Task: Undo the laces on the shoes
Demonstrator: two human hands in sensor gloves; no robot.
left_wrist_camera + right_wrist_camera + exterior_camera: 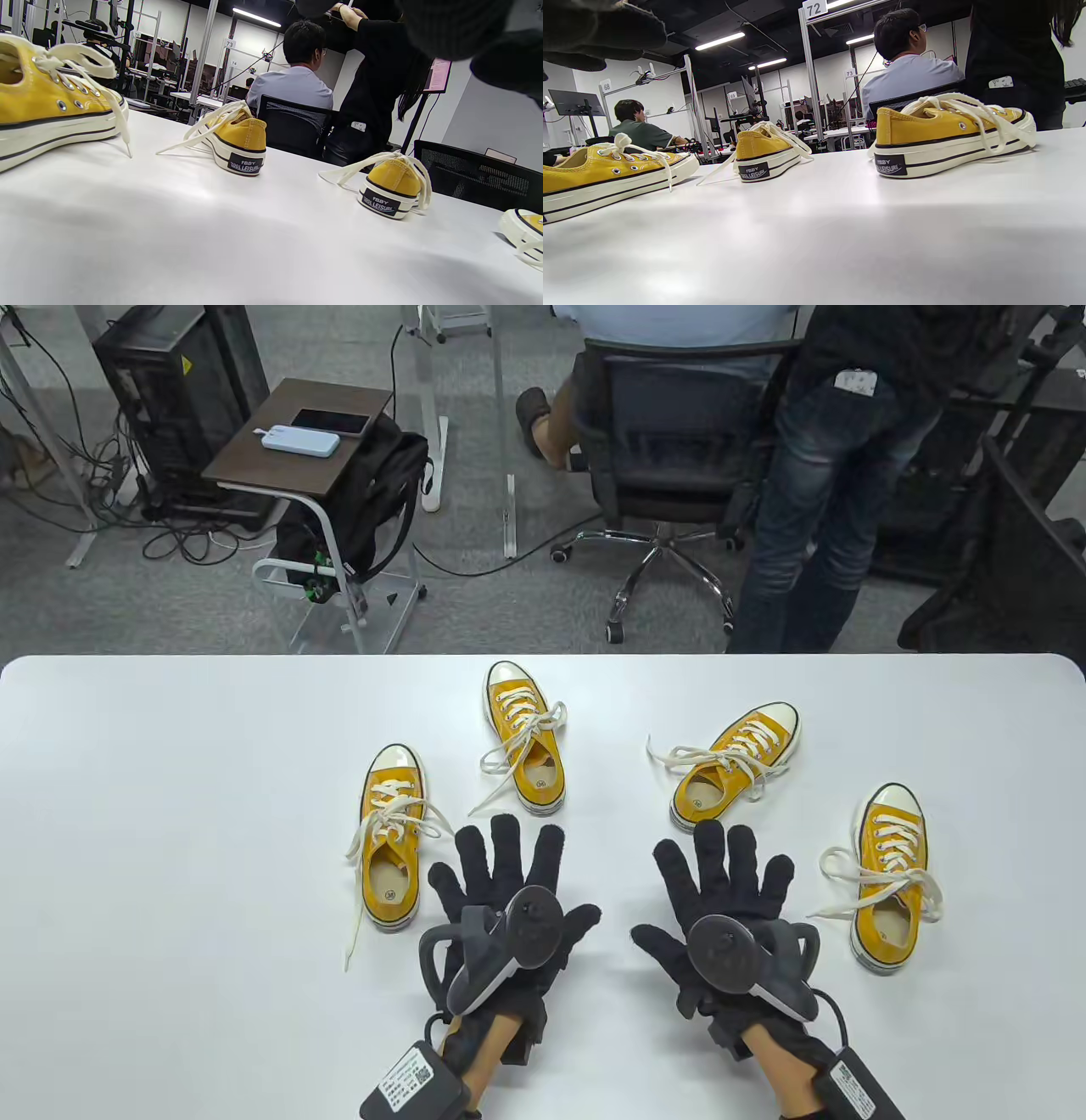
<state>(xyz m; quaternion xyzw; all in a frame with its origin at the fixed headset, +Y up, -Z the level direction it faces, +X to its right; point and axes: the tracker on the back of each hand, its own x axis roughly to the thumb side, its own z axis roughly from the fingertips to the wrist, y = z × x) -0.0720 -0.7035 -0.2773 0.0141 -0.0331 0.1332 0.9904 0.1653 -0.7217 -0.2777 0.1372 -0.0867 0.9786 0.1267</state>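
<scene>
Shoes: four yellow shoes with white soles and white laces sit on the white counter (170, 814).
First shoe: the first shoe (392, 836) is at about 10 o'clock from the left hand, just beside it. Its toe points to 12 o'clock. One long lace end (355, 925) lies on the counter toward 6 o'clock.
Second shoe: the second shoe (524, 736) is at 12 o'clock from the left hand. Its toe points far away, and its laces (517, 746) spill out to the side.
Third shoe: the third shoe (736, 763) is at 12 o'clock from the right hand. It is turned, with its toe toward 1 o'clock. Its heel is near the fingertips.
Fourth shoe: the fourth shoe (887, 875) is at 3 o'clock from the right hand, with a small gap between them. Its laces (874, 886) make big loops on both sides.
Left hand: the left hand (509, 899) lies flat with its fingers spread wide. It holds nothing.
Right hand: the right hand (730, 908) also lies flat with its fingers spread wide. It holds nothing.
Trackers: a gray tracker (501, 954) sits on the back of the left hand. Another tracker (747, 959) sits on the right one.
Far side: past the counter at 12 o'clock, a person sits in a black chair (670, 466), and someone in jeans (814, 492) stands next to it.
</scene>
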